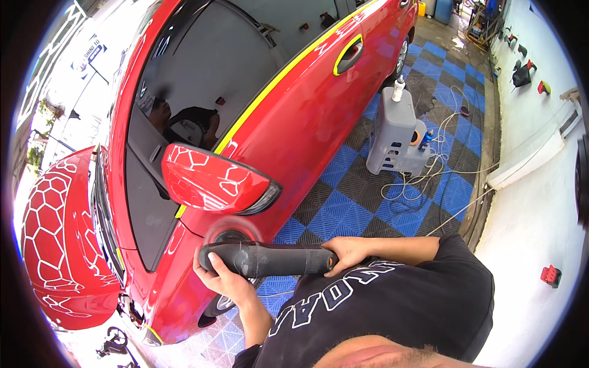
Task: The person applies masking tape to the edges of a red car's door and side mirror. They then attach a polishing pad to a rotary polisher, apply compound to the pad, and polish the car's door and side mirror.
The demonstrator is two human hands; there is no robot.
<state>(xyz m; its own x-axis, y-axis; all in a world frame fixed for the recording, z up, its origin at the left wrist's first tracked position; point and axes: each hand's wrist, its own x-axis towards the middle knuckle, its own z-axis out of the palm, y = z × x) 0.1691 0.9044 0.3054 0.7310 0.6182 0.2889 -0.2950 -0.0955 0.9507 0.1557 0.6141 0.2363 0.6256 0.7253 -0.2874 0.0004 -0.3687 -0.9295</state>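
Note:
A black car polisher (276, 260) spans the space between my hands at the red car (294, 170). My left hand (225, 278) grips its head end, thumb on top. My right hand (347, 254) is closed around the rear end of its body. The polishing pad (232, 228), blurred as if spinning, is at the red bodywork just below the side mirror (214, 181). The polisher hides part of the pad, so its exact contact cannot be told. Yellow masking tape (276, 94) runs along the window's lower edge and around the door handle (349, 55).
A grey plastic step stool (391, 119) stands on blue and black floor tiles (340, 211), carrying a white bottle (398, 88) and a blue bottle (426, 139). Loose cords (441, 158) lie around it. The raised hood (69, 244) is at left; a white wall (529, 221) is at right.

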